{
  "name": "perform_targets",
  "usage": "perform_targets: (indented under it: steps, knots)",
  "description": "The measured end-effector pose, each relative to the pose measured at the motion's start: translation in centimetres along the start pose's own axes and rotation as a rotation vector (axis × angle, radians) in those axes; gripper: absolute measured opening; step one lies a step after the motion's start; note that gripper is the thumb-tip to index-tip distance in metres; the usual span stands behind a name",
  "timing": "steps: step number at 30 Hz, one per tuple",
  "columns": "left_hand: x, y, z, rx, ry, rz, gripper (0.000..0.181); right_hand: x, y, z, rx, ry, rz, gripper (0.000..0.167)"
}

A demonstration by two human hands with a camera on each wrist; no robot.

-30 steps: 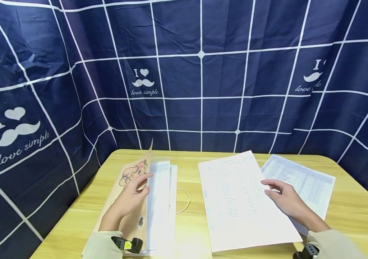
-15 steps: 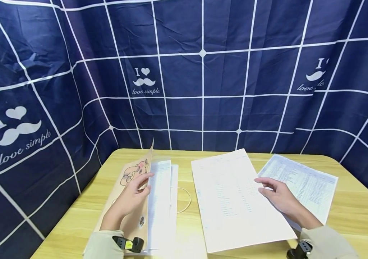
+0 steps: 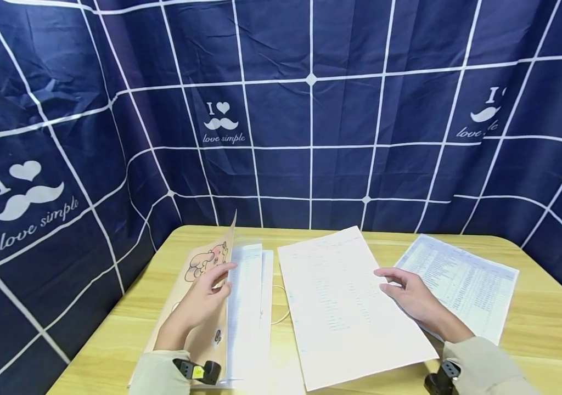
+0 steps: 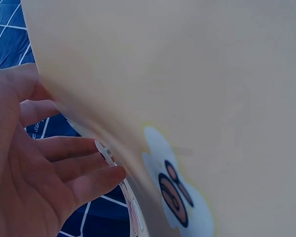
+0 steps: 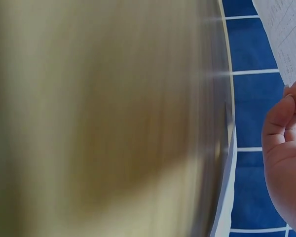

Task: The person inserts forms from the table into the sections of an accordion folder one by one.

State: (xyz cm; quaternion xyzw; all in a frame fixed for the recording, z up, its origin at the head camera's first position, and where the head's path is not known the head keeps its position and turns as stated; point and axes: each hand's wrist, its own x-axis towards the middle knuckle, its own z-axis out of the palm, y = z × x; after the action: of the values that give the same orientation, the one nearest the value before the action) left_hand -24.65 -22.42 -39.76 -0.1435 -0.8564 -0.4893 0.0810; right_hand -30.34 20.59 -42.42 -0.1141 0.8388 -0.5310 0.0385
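Observation:
My left hand (image 3: 199, 302) pinches the raised edge of a tan folder cover (image 3: 214, 343) that has cartoon drawings on it. In the left wrist view this cover (image 4: 197, 74) curves up past the fingers, and the other fingers lie against its outer side. Beneath the lifted cover, white printed papers (image 3: 245, 307) lie inside the folder. My right hand (image 3: 416, 302) pinches the right edge of a white printed sheet (image 3: 340, 307), held tilted above the table. In the right wrist view, thumb and fingertips meet at the edge of that sheet (image 5: 283, 29).
A second printed sheet (image 3: 478, 280) lies on the wooden table (image 3: 543, 329) at the right, partly behind the right forearm. An elastic loop (image 3: 285, 318) sticks out from the folder's right side. A dark blue curtain (image 3: 340, 164) with white grid lines stands behind and at the sides.
My right hand has moved left with the printed sheet, bringing it closer to the folder. The left hand keeps the cover raised in about the same place.

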Motion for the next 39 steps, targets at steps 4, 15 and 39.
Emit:
perform_targets:
  steps: [4,15,39]
  knots:
    - [0.0,0.1,0.0,-0.008,-0.010,-0.005,0.040,0.4,-0.3,0.6,-0.004,-0.002,-0.005,0.040]
    - [0.0,0.2,0.1,-0.004,-0.008,-0.008,0.040,1.2,-0.7,2.0,0.025,-0.020,-0.020,0.038]
    - [-0.2,0.1,0.2,0.025,-0.006,-0.021,0.040,2.2,-1.8,4.1,0.061,-0.065,-0.065,0.037]
